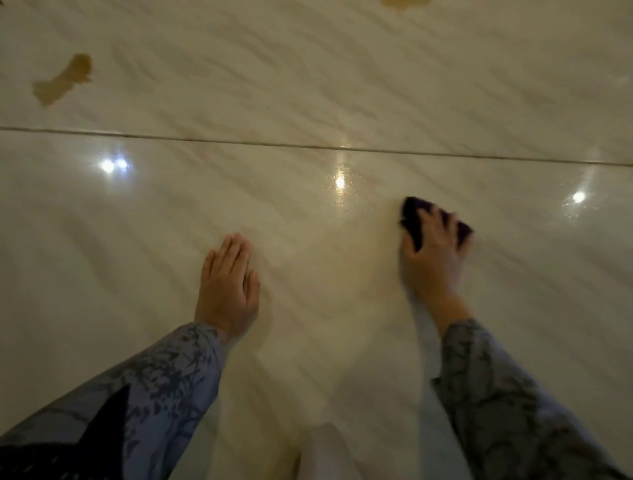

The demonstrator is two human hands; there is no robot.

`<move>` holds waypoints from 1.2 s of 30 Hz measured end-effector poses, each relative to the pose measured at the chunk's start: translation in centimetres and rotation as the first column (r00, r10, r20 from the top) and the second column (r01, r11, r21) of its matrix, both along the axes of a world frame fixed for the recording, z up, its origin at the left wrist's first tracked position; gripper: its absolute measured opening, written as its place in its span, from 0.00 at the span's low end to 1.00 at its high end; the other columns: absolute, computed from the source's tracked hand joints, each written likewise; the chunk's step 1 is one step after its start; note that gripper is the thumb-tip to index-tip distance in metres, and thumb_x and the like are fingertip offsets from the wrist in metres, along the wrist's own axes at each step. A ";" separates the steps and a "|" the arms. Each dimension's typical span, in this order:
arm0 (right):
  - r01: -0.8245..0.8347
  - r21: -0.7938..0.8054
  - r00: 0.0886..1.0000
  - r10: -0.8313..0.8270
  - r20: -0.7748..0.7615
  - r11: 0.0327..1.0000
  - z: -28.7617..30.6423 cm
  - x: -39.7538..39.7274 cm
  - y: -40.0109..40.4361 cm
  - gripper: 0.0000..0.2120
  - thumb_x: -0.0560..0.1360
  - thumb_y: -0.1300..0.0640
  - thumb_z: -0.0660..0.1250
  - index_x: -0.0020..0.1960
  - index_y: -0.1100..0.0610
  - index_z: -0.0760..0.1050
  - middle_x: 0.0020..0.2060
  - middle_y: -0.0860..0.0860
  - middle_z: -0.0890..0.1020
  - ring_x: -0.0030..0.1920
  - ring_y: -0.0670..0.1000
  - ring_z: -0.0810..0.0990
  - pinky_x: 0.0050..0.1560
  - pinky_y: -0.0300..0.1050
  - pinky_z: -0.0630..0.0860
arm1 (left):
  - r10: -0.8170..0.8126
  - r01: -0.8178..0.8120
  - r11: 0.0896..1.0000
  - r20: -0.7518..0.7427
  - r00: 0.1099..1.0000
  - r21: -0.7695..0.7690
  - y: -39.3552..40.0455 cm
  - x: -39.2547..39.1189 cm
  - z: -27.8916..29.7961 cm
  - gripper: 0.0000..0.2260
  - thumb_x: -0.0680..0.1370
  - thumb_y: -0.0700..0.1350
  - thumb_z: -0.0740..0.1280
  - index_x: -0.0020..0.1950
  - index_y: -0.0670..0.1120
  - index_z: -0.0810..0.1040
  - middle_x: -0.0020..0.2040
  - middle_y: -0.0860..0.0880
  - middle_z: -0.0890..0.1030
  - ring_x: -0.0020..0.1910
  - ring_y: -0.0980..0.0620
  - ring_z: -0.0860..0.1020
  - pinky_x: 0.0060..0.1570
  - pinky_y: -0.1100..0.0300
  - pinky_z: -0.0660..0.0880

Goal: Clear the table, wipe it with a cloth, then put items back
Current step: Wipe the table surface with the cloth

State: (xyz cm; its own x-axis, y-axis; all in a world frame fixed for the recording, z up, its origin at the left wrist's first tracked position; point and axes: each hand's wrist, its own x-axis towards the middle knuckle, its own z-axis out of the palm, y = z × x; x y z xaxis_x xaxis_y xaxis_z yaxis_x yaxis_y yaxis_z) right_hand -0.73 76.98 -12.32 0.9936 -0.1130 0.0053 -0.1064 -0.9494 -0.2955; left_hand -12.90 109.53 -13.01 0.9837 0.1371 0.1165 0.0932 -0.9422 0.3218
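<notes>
A glossy pale marble table (308,85) fills the view. My right hand (433,253) presses a dark purple cloth (412,214) flat against the surface at centre right; its fingers are spread over the cloth and blurred. My left hand (227,287) lies flat on the tabletop at centre left with straight fingers, holding nothing. Both arms wear blue-grey patterned sleeves.
A brownish stain (63,82) marks the table at far left, and another brown patch (404,3) shows at the top edge. A dark seam (308,145) crosses the tabletop. Small droplets glint near a light reflection (339,183).
</notes>
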 end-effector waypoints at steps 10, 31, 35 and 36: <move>0.374 -0.127 0.907 -0.391 -0.158 0.919 1.6 13.4 3.5 0.31 0.79 0.38 0.45 0.78 0.52 0.54 0.79 0.55 0.52 0.77 0.66 0.45 0.68 0.76 0.39 | 0.010 -0.009 0.999 -0.010 1.000 0.051 -0.1 0.1 -0.2 0.25 0.78 0.48 0.55 0.74 0.41 0.67 0.76 0.44 0.65 0.76 0.48 0.60 0.74 0.47 0.56; -0.438 -0.037 0.898 0.436 -0.055 0.898 0.6 11.1 24.1 0.26 0.81 0.42 0.46 0.78 0.49 0.56 0.79 0.49 0.54 0.79 0.57 0.45 0.74 0.67 0.37 | 0.001 0.000 0.999 -0.039 0.999 0.042 -0.2 -0.2 0.2 0.26 0.78 0.48 0.54 0.75 0.41 0.65 0.77 0.45 0.63 0.77 0.48 0.58 0.75 0.47 0.53; -0.360 -0.066 0.933 0.357 -0.053 0.931 0.8 10.9 26.1 0.27 0.81 0.42 0.46 0.77 0.51 0.56 0.78 0.51 0.55 0.78 0.60 0.44 0.72 0.70 0.37 | -0.003 0.005 0.999 -0.045 0.999 0.049 -0.2 0.0 0.1 0.26 0.78 0.48 0.55 0.75 0.41 0.65 0.77 0.45 0.62 0.77 0.48 0.57 0.75 0.46 0.53; -0.411 -0.060 0.911 0.408 -0.058 0.910 1.0 10.6 27.2 0.27 0.82 0.42 0.45 0.77 0.51 0.56 0.79 0.51 0.54 0.78 0.60 0.44 0.72 0.70 0.37 | -0.006 0.009 0.998 -0.050 0.999 0.056 -0.2 0.0 0.1 0.26 0.78 0.48 0.55 0.75 0.41 0.65 0.77 0.44 0.62 0.78 0.47 0.57 0.75 0.46 0.53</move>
State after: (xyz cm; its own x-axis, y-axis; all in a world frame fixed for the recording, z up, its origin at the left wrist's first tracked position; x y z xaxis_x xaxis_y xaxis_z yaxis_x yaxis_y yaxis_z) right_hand 9.87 104.14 -11.32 0.9519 0.3030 -0.0453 0.2851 -0.9301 -0.2314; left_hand -12.94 109.36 -12.96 0.9895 0.1240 0.0748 0.1003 -0.9593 0.2638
